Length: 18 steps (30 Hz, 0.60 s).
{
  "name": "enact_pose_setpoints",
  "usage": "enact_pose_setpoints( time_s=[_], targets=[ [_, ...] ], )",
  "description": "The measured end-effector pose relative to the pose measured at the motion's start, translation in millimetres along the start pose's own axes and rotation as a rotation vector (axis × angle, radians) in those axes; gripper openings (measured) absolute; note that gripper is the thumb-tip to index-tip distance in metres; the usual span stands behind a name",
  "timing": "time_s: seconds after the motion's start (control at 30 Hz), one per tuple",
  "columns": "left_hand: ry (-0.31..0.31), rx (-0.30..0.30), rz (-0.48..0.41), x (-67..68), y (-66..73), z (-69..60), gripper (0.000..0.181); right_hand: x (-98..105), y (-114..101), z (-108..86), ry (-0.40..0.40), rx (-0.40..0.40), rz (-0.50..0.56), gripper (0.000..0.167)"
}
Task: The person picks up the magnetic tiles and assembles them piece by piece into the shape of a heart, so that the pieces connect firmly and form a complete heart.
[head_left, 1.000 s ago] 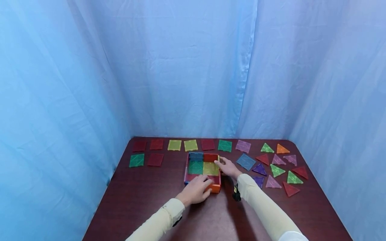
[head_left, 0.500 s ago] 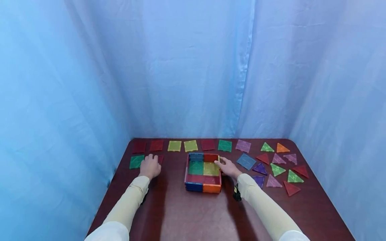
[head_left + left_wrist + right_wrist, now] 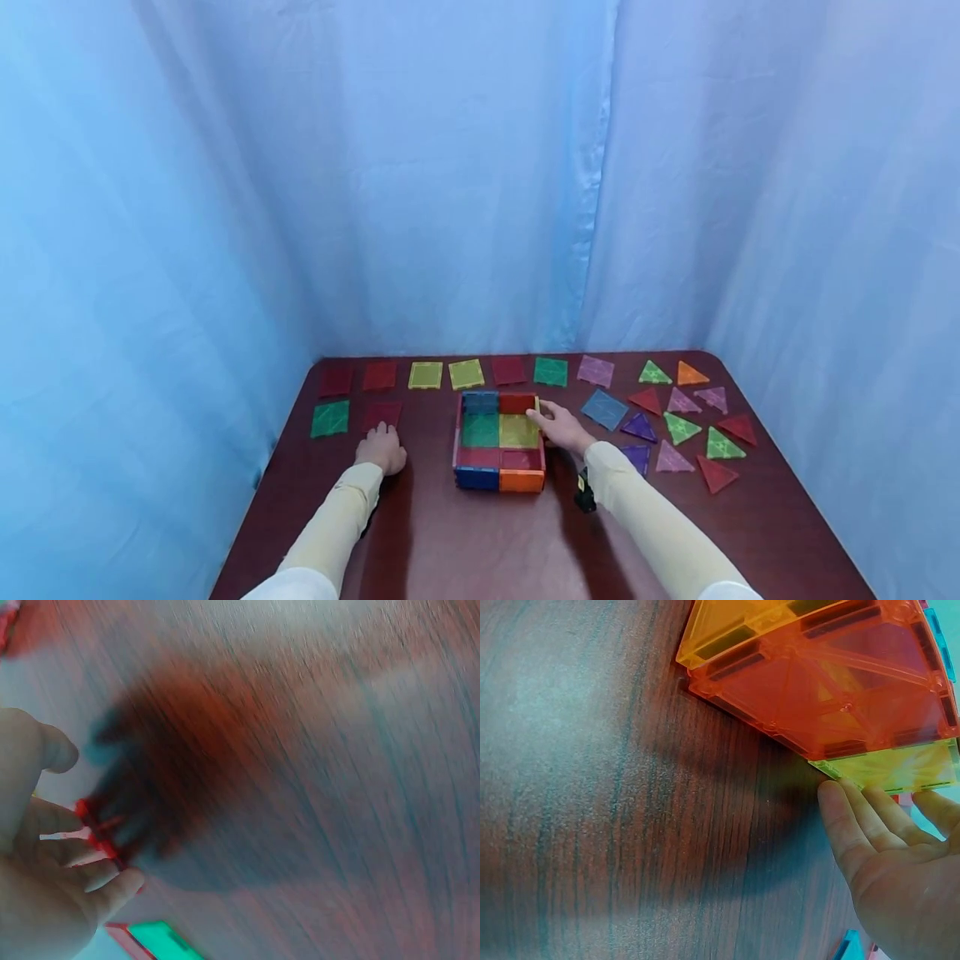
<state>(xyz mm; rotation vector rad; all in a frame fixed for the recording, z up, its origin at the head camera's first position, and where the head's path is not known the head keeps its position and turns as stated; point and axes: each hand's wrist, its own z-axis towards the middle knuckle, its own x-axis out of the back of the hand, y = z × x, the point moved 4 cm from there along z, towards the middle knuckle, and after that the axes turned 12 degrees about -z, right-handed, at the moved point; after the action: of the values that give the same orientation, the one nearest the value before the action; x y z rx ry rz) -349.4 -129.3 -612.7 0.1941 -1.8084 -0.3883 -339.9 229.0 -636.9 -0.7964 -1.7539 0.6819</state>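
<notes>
The dark counter (image 3: 480, 550) hadn't changed much, and the open-topped tile box (image 3: 487, 477) sat mid-scene, same spot as earlier. The left hand (image 3: 382, 448) was the mover: at the box's near side a second before, then over the loose tiles, then pulled a bit nearer. Its fingers were fairly straight, slightly spread, touching the near edge of the dark red tile (image 3: 382, 413), thumb off it. The right hand (image 3: 561, 427) hadn't budged, fingers straight against the box's right yellow wall (image 3: 900, 766). Seemed like one hand steadied while the other went for a loose piece.
</notes>
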Motion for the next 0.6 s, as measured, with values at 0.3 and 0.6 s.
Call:
enact_pose_setpoints(
  time_s=[0.3, 0.6],
  targets=[
    [0.011, -0.063, -0.015, -0.2, 7.5, -1.1, 0.053, 10, -1, -2.6, -0.035, 0.006, -0.022, 0.077],
    [-0.039, -0.040, -0.096, -11.2, -17.3, 0.1, 0.064, -1, 6, -11.8, -0.132, -0.012, 0.104, 0.070]
  ],
)
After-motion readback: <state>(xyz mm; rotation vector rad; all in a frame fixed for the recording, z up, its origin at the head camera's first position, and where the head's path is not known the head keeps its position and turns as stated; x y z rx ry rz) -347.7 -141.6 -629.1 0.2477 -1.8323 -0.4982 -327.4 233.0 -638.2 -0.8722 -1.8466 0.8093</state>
